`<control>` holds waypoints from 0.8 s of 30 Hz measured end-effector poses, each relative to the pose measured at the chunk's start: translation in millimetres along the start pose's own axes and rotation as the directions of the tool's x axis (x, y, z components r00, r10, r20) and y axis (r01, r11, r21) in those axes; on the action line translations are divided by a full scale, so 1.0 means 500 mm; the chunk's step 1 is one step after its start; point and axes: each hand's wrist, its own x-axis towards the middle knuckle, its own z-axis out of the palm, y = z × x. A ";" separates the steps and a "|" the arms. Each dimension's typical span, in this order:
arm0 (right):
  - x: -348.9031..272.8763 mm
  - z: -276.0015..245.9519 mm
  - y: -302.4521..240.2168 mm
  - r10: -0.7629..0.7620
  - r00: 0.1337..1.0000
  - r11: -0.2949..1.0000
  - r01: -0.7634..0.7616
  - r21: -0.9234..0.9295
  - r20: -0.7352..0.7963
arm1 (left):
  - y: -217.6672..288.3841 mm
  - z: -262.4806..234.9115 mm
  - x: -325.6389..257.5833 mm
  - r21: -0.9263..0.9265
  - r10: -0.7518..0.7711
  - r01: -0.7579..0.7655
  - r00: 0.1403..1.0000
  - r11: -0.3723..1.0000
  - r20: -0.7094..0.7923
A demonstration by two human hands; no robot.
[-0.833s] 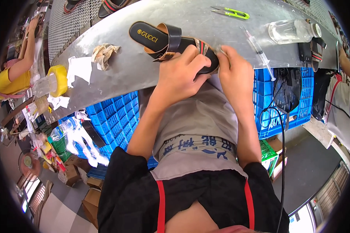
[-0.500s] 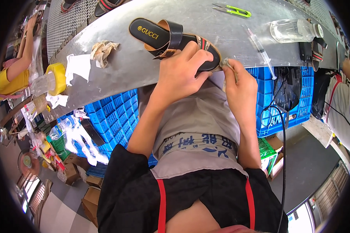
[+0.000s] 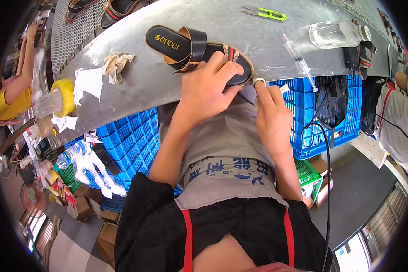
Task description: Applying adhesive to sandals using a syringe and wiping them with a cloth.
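A black slide sandal (image 3: 190, 45) with a tan insole and a striped strap lies on the grey metal table (image 3: 240, 31), its near end at the table's front edge. My left hand (image 3: 208, 88) clamps down over that near end, fingers curled on the sole. Just right of the sandal, my right hand (image 3: 272, 113) is below the table edge. Its fingers pinch a small white piece (image 3: 284, 88), and one fingertip wears a silvery ring or thimble (image 3: 258, 80).
On the table are green snips (image 3: 265, 13), a syringe (image 3: 299, 56), a clear bottle (image 3: 333, 34), a crumpled rag (image 3: 115, 63), white paper (image 3: 88, 81) and a yellow tape roll (image 3: 65, 97). Blue crates (image 3: 131, 136) stand underneath. Other people work at left (image 3: 9, 95) and right (image 3: 394, 122).
My right hand has drawn back from the sandal's end to just below the table edge, now pinching the white piece. My left hand keeps its hold on the sandal.
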 end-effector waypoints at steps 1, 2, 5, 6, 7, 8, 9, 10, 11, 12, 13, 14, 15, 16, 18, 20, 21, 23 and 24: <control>-0.002 0.004 0.000 -0.041 0.998 0.998 0.039 -0.052 -0.040 | -0.001 0.000 0.001 0.001 0.003 -0.003 1.000 1.000 0.004; -0.002 0.004 -0.006 -0.037 0.999 0.998 0.035 -0.051 -0.040 | -0.001 -0.001 0.002 0.002 0.006 -0.006 1.000 1.000 0.008; 0.003 0.000 -0.021 0.035 0.999 0.999 -0.034 -0.041 0.008 | 0.000 -0.001 0.005 0.003 0.000 0.000 1.000 1.000 0.019; 0.005 0.000 -0.021 0.047 0.999 0.998 -0.046 -0.049 0.016 | -0.001 -0.001 0.004 0.001 0.000 0.000 1.000 1.000 0.023; 0.008 0.000 -0.021 0.058 0.998 0.997 -0.057 -0.058 0.024 | -0.003 -0.001 0.003 0.006 0.011 -0.011 1.000 1.000 0.019; 0.015 -0.001 -0.023 0.061 0.998 0.997 -0.059 -0.058 0.025 | -0.004 -0.001 0.003 0.012 0.022 -0.022 1.000 1.000 0.015; 0.026 -0.001 -0.027 0.076 0.996 0.992 -0.071 -0.102 0.043 | -0.005 0.000 0.004 0.011 0.021 -0.021 1.000 1.000 0.017; 0.033 -0.002 -0.028 0.093 0.994 0.986 -0.083 -0.147 0.063 | -0.006 0.001 0.003 0.013 0.024 -0.025 1.000 1.000 0.012; 0.040 -0.004 -0.027 0.097 0.993 0.985 -0.087 -0.148 0.065 | -0.006 0.002 0.002 0.016 0.027 -0.027 1.000 1.000 0.006; 0.046 -0.006 -0.025 0.043 0.997 0.983 -0.032 -0.182 0.057 | -0.007 0.005 0.003 0.013 0.025 -0.025 1.000 1.000 0.009; 0.049 -0.009 -0.026 -0.014 0.999 0.977 0.025 -0.214 0.050 | -0.007 0.006 0.004 0.011 0.022 -0.022 1.000 1.000 -0.006; 0.046 -0.013 -0.026 -0.012 0.997 0.973 0.028 -0.229 0.073 | -0.006 0.006 0.004 0.010 0.019 -0.019 1.000 1.000 -0.021; 0.037 -0.015 -0.025 -0.011 0.997 0.973 0.028 -0.227 0.076 | -0.004 0.004 0.002 0.011 0.016 -0.016 1.000 1.000 -0.019; 0.028 -0.017 -0.022 -0.016 0.996 0.973 0.036 -0.227 0.089 | -0.001 0.003 0.004 0.004 0.006 -0.006 1.000 1.000 -0.007; 0.021 -0.016 -0.021 -0.025 0.995 0.973 0.047 -0.224 0.101 | -0.004 0.002 0.006 0.000 -0.005 0.005 1.000 1.000 0.003; 0.013 -0.011 -0.024 -0.010 0.996 0.963 0.034 -0.266 0.094 | -0.011 0.005 0.000 0.025 0.053 -0.053 0.999 0.998 0.010; 0.017 -0.012 -0.026 -0.007 0.996 0.964 0.031 -0.263 0.093 | -0.012 0.004 0.003 0.026 0.054 -0.054 0.998 0.998 0.014; 0.033 -0.023 -0.034 -0.035 0.996 0.957 0.057 -0.283 0.085 | -0.009 0.000 0.007 0.049 0.101 -0.101 0.995 0.994 0.010; 0.044 -0.027 -0.035 -0.016 0.996 0.951 0.042 -0.305 0.087 | -0.009 0.000 0.006 0.046 0.099 -0.100 0.995 0.994 0.017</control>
